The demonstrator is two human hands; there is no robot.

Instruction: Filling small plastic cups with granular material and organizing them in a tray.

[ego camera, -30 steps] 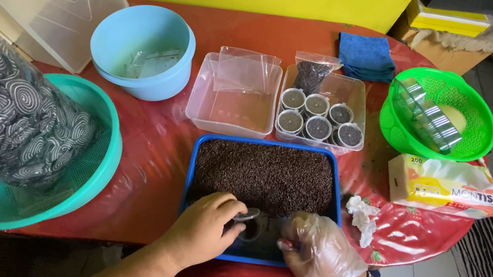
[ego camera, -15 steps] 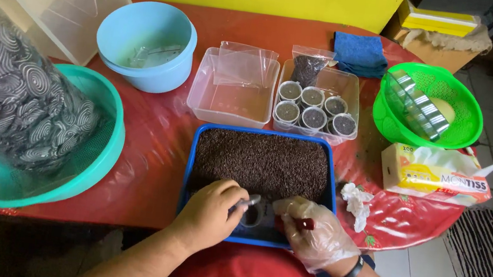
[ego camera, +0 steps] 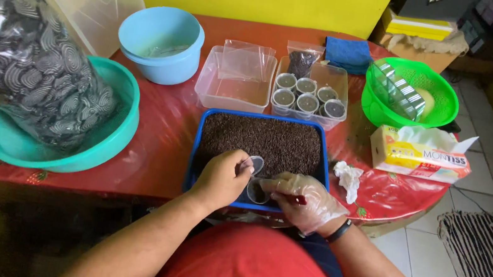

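Clear plastic cup (ego camera: pixel 256 192) stood upright at the blue tray's (ego camera: pixel 195 151) near edge, between both hands. Left hand (ego camera: pixel 223 178) pinched its hinged lid (ego camera: pixel 254 164); gloved right hand (ego camera: pixel 305 198) gripped a small red-tipped tool (ego camera: pixel 296 198), equally near.

We note small clear plastic cup (ego camera: pixel 256 192): upright, at near edge of blue tray (ego camera: pixel 195 151), held between both hands. We note clear round lid (ego camera: pixel 255 164): tilted, just above cup. Tray holds dark granular fill (ego camera: pixel 271 140), spread level.
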